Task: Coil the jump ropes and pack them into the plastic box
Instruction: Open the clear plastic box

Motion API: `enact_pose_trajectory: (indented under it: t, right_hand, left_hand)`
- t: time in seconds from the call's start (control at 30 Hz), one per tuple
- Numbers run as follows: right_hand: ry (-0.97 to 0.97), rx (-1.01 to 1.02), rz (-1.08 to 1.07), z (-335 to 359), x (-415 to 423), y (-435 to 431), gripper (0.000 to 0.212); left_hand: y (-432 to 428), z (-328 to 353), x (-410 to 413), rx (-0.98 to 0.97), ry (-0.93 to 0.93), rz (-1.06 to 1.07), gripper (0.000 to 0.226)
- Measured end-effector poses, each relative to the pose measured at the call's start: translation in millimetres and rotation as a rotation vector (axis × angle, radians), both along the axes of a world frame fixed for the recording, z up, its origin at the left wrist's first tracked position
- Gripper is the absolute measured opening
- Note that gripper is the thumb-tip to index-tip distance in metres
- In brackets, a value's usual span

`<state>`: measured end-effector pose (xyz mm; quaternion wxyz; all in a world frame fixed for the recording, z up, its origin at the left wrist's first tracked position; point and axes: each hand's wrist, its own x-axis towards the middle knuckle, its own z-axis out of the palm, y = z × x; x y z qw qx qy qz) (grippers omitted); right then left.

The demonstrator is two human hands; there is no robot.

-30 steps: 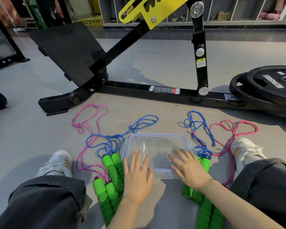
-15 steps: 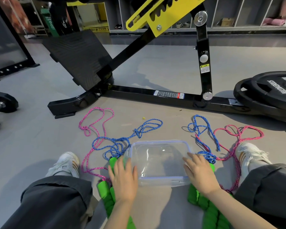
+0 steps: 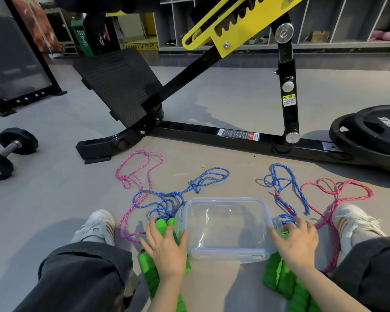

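Head view: clear, round-cornered plastic box [image 3: 225,228] on grey floor [image 3: 234,97] — left hand [image 3: 167,248] and right hand [image 3: 297,242] flank its ends, fingers relaxed on ribbed green foam handles [image 3: 286,280]; braided blue rope [image 3: 203,181] and pink rope [image 3: 338,190] sprawl uncoiled.

We are looking at bright green handles [image 3: 286,282], a white-flecked blue rope [image 3: 208,176], a flecked pink rope [image 3: 144,154], a clear box [image 3: 225,200] rimmed pale blue, and a black-and-yellow machine [image 3: 200,129].

Grey gym floor [image 3: 223,93] — black machine frame [image 3: 212,134], weight plates [image 3: 369,131], dumbbell [image 3: 9,152]
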<state>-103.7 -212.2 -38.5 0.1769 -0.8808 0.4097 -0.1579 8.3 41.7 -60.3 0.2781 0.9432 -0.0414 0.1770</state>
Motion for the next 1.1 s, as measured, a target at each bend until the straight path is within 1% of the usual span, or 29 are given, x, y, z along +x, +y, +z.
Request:
enact_pose_trajectory:
  t: [0.07,0.13,0.23,0.3,0.53,0.67,0.8,0.9,1.0,1.1]
  right_hand:
    - [-0.04,0.002,0.001,1.1,-0.6,1.8,0.033]
    - [-0.052,0.011,0.011,0.9,-1.1,1.2,0.031]
    - [-0.061,0.019,0.01,1.8,-0.4,0.2,0.028]
    - [-0.061,0.017,0.011,2.6,0.7,0.8,0.027]
    - [-0.085,0.059,-0.012,5.0,0.4,4.7,0.024]
    - [-0.193,0.097,-0.05,11.2,2.9,9.1,0.02]
    - [-0.296,0.126,-0.057,23.4,10.5,9.2,0.01]
    - [-0.305,0.116,-0.05,33.9,24.2,1.9,0.008]
    - [-0.312,0.118,-0.039,51.1,46.7,-13.6,0.011]
    - [-0.312,0.145,-0.029,68.2,74.0,-35.0,0.011]
  left_hand:
    - [-2.1,6.0,1.4,-0.154,0.091,0.049,0.035]
    - [-2.0,12.3,5.7,-0.274,0.233,0.055,0.045]
    - [-1.9,18.3,11.5,-0.332,0.363,0.063,0.049]
    - [-4.2,20.5,10.0,-0.361,0.39,0.086,0.048]
    - [-13.9,24.2,0.5,-0.422,0.296,0.095,0.041]
    - [-15.4,26.8,-0.6,-0.47,0.227,0.126,0.037]
    - [-15.8,35.9,6.3,-0.546,0.172,0.234,0.022]
    - [-20.5,47.8,20.0,-0.559,0.164,0.243,0.016]
    - [-32.4,65.5,45.0,-0.564,0.129,0.215,0.01]
    - [-48.7,81.6,78.7,-0.586,0.11,0.209,0.013]
